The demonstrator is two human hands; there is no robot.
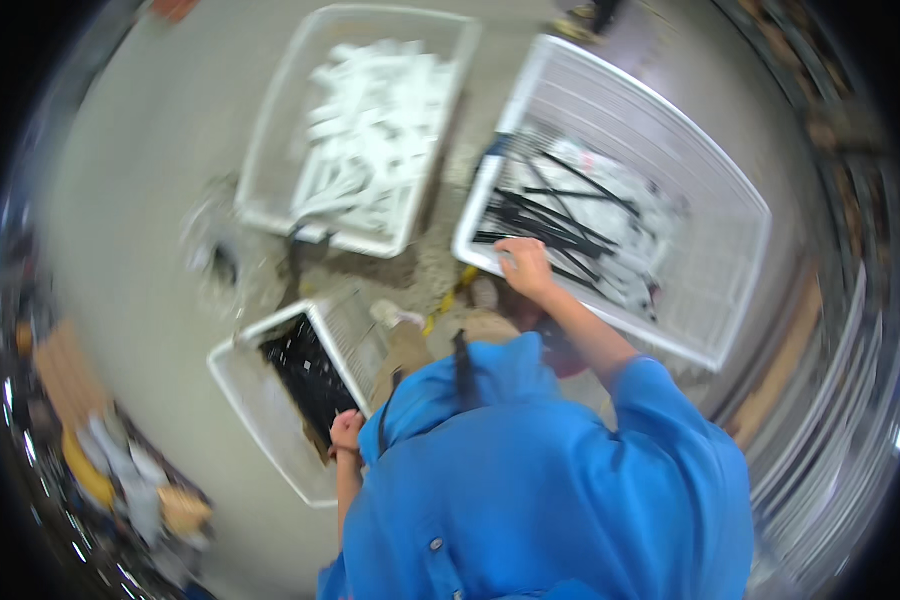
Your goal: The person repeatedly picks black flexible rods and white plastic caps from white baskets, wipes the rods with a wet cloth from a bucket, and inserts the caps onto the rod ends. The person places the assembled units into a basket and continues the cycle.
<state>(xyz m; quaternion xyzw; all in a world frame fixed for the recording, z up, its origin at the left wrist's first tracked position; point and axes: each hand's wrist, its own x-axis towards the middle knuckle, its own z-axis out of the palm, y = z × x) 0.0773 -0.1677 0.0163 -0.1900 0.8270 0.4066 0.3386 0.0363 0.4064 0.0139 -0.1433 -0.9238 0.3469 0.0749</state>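
Observation:
My left hand (346,432) is closed at the near right rim of a small white crate (248,395), its fingers apparently wrapped over the edge. Dark black pieces (313,372) lie inside that crate. My right hand (526,267) reaches over the near left corner of a large white slatted crate (715,200). Its fingers are bent together beside the ends of long thin black strips (560,225); blur hides what they grip, if anything. Under the strips lie pale plastic-wrapped pieces (635,255).
Another white crate (280,130), full of white pieces (375,130), stands at the far left. Clear plastic wrapping (215,250) lies on the floor (130,190). Cardboard (70,375) and scraps fill the left edge; long metal bars (830,430) line the right. A person's foot (575,25) shows at the top.

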